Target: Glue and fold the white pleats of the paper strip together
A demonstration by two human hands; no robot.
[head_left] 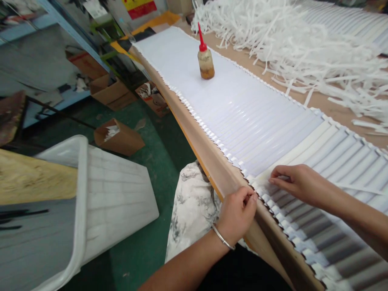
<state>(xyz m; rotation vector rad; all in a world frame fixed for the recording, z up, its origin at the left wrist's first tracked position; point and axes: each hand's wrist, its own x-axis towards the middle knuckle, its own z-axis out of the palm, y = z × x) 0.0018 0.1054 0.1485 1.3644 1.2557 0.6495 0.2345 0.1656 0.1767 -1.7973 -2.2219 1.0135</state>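
The left hand [238, 212] sits at the near edge of the workbench [212, 159], fingers curled together and pinched on the end of one white strip [253, 193] where the row of strip ends overhangs the bench edge. A metal bangle [222, 237] circles the left wrist. The right hand [292, 184] lies palm down on the row of overlapping white strips [257, 121], fingers extended and close together, fingertips pressing on the same strip just beside the left hand. The strips lie side by side across the bench, each overlapping the next, forming a long band that runs away from the person toward the far end. A glue bottle [205, 60] with a red nozzle stands upright on the band, well apart from both hands. Beyond the band, a loose heap of white paper offcuts [303, 44] covers the far side of the bench. To the left, below bench level, a white plastic tub [81, 194] stands on the green floor [157, 157], with open cardboard boxes [119, 137] near it.
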